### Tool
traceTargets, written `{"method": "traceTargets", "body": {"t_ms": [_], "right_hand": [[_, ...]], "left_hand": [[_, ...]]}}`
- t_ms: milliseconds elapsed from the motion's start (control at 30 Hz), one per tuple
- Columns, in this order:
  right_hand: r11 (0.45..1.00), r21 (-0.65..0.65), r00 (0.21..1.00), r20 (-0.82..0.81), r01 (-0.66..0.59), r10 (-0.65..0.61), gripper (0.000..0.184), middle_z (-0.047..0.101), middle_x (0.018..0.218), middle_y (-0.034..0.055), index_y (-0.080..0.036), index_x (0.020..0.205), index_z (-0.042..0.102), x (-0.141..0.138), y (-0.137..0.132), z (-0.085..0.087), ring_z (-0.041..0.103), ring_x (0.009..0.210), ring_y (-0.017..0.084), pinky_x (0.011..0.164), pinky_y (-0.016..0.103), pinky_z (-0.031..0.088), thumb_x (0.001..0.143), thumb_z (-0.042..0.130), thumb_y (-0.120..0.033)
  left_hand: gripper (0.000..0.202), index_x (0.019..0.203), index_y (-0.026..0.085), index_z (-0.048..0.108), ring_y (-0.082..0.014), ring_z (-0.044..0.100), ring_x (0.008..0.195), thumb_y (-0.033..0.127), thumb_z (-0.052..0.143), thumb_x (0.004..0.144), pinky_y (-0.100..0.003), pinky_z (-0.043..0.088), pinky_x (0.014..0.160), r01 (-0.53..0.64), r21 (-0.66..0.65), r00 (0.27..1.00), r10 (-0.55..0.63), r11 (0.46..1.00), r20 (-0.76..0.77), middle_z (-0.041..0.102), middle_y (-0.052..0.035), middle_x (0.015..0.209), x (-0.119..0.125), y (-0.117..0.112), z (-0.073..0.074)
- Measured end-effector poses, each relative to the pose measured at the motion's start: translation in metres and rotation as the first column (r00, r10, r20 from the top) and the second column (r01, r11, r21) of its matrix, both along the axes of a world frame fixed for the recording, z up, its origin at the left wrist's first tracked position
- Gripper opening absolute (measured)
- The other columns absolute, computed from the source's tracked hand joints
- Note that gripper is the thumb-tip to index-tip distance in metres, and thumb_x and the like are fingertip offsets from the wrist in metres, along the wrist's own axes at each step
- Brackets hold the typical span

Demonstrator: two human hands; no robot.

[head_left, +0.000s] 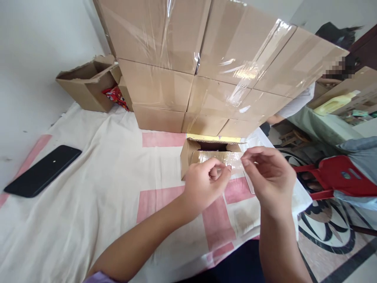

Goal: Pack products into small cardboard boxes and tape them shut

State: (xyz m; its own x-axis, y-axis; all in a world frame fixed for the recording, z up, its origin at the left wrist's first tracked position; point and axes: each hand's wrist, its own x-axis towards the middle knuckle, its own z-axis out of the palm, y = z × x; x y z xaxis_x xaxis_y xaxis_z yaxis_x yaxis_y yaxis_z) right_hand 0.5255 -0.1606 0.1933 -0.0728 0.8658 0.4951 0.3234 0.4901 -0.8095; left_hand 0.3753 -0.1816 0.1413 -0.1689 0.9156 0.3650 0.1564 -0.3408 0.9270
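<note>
A strip of clear tape [236, 162] stretches between my two hands, glossy and see-through. My left hand [203, 184] pinches its near side between thumb and fingers. The fingertips of my right hand [269, 177] are pressed together on the strip's right end. Just behind the hands stands a small cardboard box [185, 159] with its top open and something dark inside. My left hand covers part of its front. Whether the tape touches the box, I cannot tell.
A wall of taped cardboard boxes [165, 86] rises behind. At left are a black phone [44, 171], an open carton [88, 88] and a red packet [116, 96]. A red chair [350, 177] and a yellow bottle [334, 103] are at right. Another person [303, 98] is partly hidden behind the boxes.
</note>
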Motion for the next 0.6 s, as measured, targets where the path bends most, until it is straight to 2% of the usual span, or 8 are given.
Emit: {"method": "traceTargets", "body": {"t_ms": [67, 100, 167, 233, 300, 400, 500, 600], "right_hand": [[0.999, 0.048, 0.999, -0.030, 0.022, -0.021, 0.022, 0.066, 0.089, 0.0041, -0.028, 0.105, 0.066, -0.001, 0.003, 0.007, 0.063, 0.082, 0.020, 0.063, 0.032, 0.051, 0.086, 0.077, -0.023], [0.999, 0.040, 1.000, -0.029, 0.001, 0.000, 0.024, 0.066, 0.089, 0.0039, -0.028, 0.105, 0.065, -0.001, 0.005, 0.010, 0.063, 0.082, 0.020, 0.063, 0.032, 0.051, 0.085, 0.078, -0.024], [0.996, -0.028, 0.996, 0.008, -0.085, 0.085, 0.026, 0.066, 0.086, 0.0032, -0.029, 0.106, 0.064, -0.004, 0.011, 0.017, 0.061, 0.078, 0.020, 0.062, 0.034, 0.050, 0.085, 0.078, -0.026], [0.979, -0.106, 0.981, 0.066, -0.175, 0.182, 0.025, 0.066, 0.085, 0.0024, -0.029, 0.108, 0.063, -0.008, 0.017, 0.020, 0.059, 0.074, 0.019, 0.063, 0.035, 0.048, 0.087, 0.076, -0.029], [0.960, -0.154, 0.959, 0.125, -0.234, 0.254, 0.025, 0.067, 0.085, 0.0018, -0.028, 0.110, 0.062, -0.015, 0.023, 0.018, 0.059, 0.074, 0.019, 0.065, 0.035, 0.046, 0.088, 0.074, -0.031], [0.934, -0.202, 0.930, 0.165, -0.295, 0.329, 0.025, 0.068, 0.088, 0.0015, -0.027, 0.110, 0.061, -0.027, 0.033, 0.007, 0.061, 0.080, 0.018, 0.070, 0.034, 0.044, 0.089, 0.072, -0.031], [0.898, -0.263, 0.908, 0.135, -0.352, 0.396, 0.025, 0.069, 0.087, 0.0010, -0.025, 0.110, 0.060, -0.039, 0.045, -0.010, 0.061, 0.080, 0.017, 0.071, 0.032, 0.042, 0.088, 0.070, -0.029], [0.875, -0.313, 0.908, 0.081, -0.368, 0.411, 0.025, 0.068, 0.084, -0.0001, -0.023, 0.108, 0.058, -0.048, 0.057, -0.024, 0.056, 0.073, 0.014, 0.068, 0.030, 0.040, 0.086, 0.070, -0.029]], "left_hand": [[0.017, 0.079, 0.021, 0.066, -0.0101, 0.045, 0.049, 0.033, 0.066, 0.090, -0.026, 0.038, 0.052, -0.093, 0.060, 0.987, 0.100, 0.994, -0.127, 0.048, 0.0063, 0.052, -0.019, 0.006, 0.010], [0.012, 0.089, 0.022, 0.070, -0.0134, 0.054, 0.060, 0.033, 0.065, 0.090, -0.028, 0.044, 0.060, -0.146, 0.116, 0.960, 0.169, 0.982, -0.224, 0.060, 0.0029, 0.062, -0.031, 0.011, 0.015], [0.026, 0.115, 0.024, 0.069, -0.0231, 0.064, 0.091, 0.029, 0.064, 0.091, -0.036, 0.049, 0.080, -0.186, 0.192, 0.850, 0.256, 0.964, -0.461, 0.074, -0.0045, 0.097, -0.053, 0.021, 0.021], [0.034, 0.125, 0.026, 0.067, -0.0298, 0.061, 0.112, 0.025, 0.062, 0.092, -0.044, 0.048, 0.092, -0.096, 0.114, 0.718, 0.148, 0.989, -0.680, 0.073, -0.0063, 0.119, -0.072, 0.029, 0.022], [0.025, 0.116, 0.028, 0.072, -0.0313, 0.061, 0.116, 0.027, 0.060, 0.093, -0.046, 0.048, 0.095, 0.013, -0.054, 0.618, -0.051, 0.998, -0.784, 0.072, -0.0043, 0.125, -0.083, 0.033, 0.020], [0.024, 0.113, 0.028, 0.073, -0.0328, 0.056, 0.128, 0.035, 0.059, 0.095, -0.050, 0.046, 0.103, 0.054, -0.200, 0.547, -0.196, 0.978, -0.814, 0.064, -0.0021, 0.141, -0.087, 0.032, 0.016], [0.038, 0.132, 0.030, 0.064, -0.0357, 0.035, 0.148, 0.044, 0.054, 0.098, -0.057, 0.038, 0.112, 0.004, -0.257, 0.501, -0.224, 0.966, -0.836, 0.043, -0.0036, 0.161, -0.086, 0.029, 0.015], [0.055, 0.147, 0.029, 0.050, -0.0367, 0.018, 0.155, 0.054, 0.050, 0.098, -0.061, 0.033, 0.116, -0.015, -0.329, 0.478, -0.282, 0.944, -0.832, 0.022, -0.0036, 0.170, -0.088, 0.028, 0.014]]}}
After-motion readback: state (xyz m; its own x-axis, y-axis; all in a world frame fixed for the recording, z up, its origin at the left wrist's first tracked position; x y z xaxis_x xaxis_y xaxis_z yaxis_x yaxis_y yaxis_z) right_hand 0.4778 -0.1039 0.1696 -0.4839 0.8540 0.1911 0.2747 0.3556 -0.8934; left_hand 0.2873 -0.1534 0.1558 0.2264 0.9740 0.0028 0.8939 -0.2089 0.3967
